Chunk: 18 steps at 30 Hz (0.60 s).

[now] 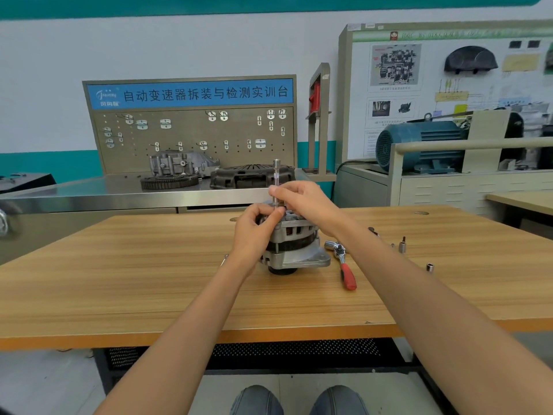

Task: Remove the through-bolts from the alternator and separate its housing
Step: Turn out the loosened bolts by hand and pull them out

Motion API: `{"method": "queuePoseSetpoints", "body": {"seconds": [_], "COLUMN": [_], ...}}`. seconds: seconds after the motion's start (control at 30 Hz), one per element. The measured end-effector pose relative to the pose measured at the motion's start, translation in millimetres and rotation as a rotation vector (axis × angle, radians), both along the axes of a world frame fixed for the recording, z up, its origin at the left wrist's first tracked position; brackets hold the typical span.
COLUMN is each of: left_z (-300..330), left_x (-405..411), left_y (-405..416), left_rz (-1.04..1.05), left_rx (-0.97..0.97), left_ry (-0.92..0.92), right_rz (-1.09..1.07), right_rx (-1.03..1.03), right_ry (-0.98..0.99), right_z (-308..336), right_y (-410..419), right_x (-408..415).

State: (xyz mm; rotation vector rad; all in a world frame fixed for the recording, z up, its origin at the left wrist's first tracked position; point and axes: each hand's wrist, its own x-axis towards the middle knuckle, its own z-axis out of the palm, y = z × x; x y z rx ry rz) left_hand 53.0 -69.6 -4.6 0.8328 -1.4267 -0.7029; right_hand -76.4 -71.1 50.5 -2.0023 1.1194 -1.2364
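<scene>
Right now the alternator [291, 245] stands in the middle of the frame on the wooden counter [149, 265], pulley end down, so its top faces up and the bolts can be reached from above. A thin metal rod [276, 181] stands straight up from its top, a little left of its middle. It looks like a socket bar set on a bolt head, but the bolt itself is hidden by fingers.

The left hand [254, 232] sits against the top left edge of the alternator, its grip curled round the foot of the rod. I think it keeps the rod on the bolt and stops the body from turning. The right hand [302, 199] comes in from the right, just above, and its grip pinches the rod near the middle, likely to spin it by hand.

So the alternator lies right under both grips, touching the left one.

A ratchet [344, 265] with a red handle lies just right of the alternator. Small sockets [402, 247] stand farther right.
</scene>
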Motion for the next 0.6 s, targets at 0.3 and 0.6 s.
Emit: {"method": "queuePoseSetpoints", "body": {"seconds": [0.3, 0.6], "left_z": [-1.8, 1.8], "left_x": [2.8, 2.7], "left_y": [1.9, -5.5], "left_rz": [-0.059, -0.020], "left_rx": [-0.007, 0.030], "left_ry": [-0.008, 0.019], "right_rz": [0.001, 0.002], "right_rx": [-0.045, -0.019], "right_ry": [0.018, 0.002], "right_z": [0.5, -0.2], "right_y": [2.0, 2.1], "right_x": [-2.1, 2.3]}}
